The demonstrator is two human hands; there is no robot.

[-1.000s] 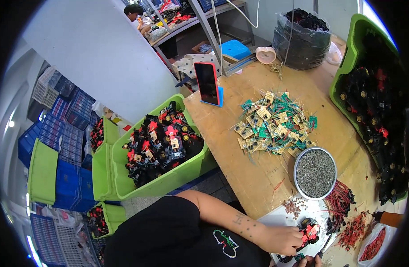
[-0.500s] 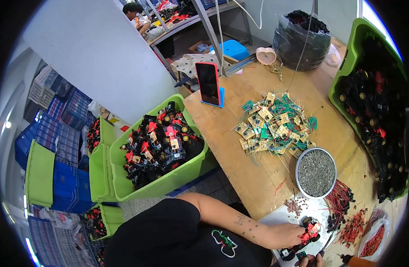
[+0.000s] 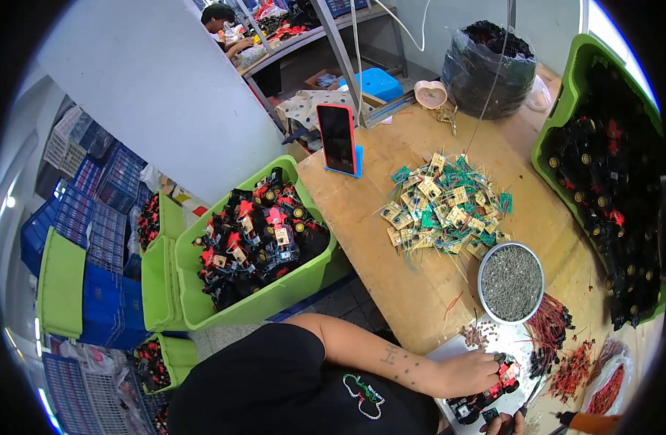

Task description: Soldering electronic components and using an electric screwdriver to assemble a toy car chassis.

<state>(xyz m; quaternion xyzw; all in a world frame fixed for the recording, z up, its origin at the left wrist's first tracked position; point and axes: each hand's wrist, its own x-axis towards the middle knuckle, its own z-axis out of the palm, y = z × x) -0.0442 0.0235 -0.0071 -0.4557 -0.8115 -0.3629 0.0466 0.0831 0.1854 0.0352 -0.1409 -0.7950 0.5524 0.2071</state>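
A black and red toy car chassis [image 3: 504, 377] lies on a white board [image 3: 449, 353] at the table's near edge. Curled over its upper left side is my left hand [image 3: 472, 374], fingers closed at the red part and wheel; the fingertips are partly hidden. My right hand [image 3: 508, 425] shows only at the lower edge, its fingers bent beside a small green circuit board [image 3: 490, 415]. A slim dark shaft rises by those fingers, and what they grip is hard to make out. Small copper-coloured discs [image 3: 478, 334] lie just beyond my left hand.
A round bowl of small metal parts [image 3: 511, 283] stands beyond the chassis. Circuit boards with wires [image 3: 445, 206] are heaped mid-table. Red wires [image 3: 569, 378] and an orange-handled tool [image 3: 589, 423] lie right. Green bins [image 3: 257, 297] hold car parts; a phone [image 3: 336, 138] stands at the far left.
My left hand has shifted slightly up and right along the chassis, uncovering more of its lower left end. The right hand stays nearly in place. The whole view has moved slightly.
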